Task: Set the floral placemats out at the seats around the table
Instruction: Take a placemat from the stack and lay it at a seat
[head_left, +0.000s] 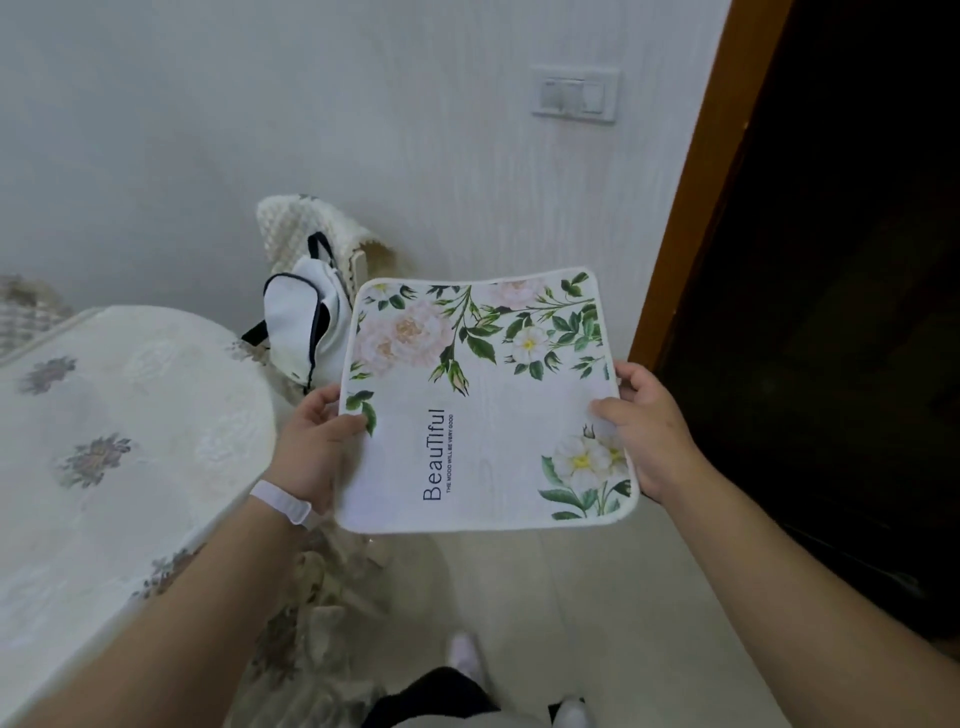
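Observation:
A white floral placemat (488, 410) with pink and white flowers, green leaves and the word "Beautiful" is held flat in the air over the floor, to the right of the table. My left hand (311, 441) grips its left edge, thumb on top. My right hand (649, 426) grips its right edge the same way. The table (119, 447), covered by a white cloth with grey flower motifs, fills the left side. No placemat shows on the visible part of the table.
A chair with a cream knitted cover (306, 234) stands against the wall behind the table, with a white bag with dark straps (306, 322) on it. A dark doorway (831, 312) with a brown frame is at the right. A light switch (574, 93) is on the wall.

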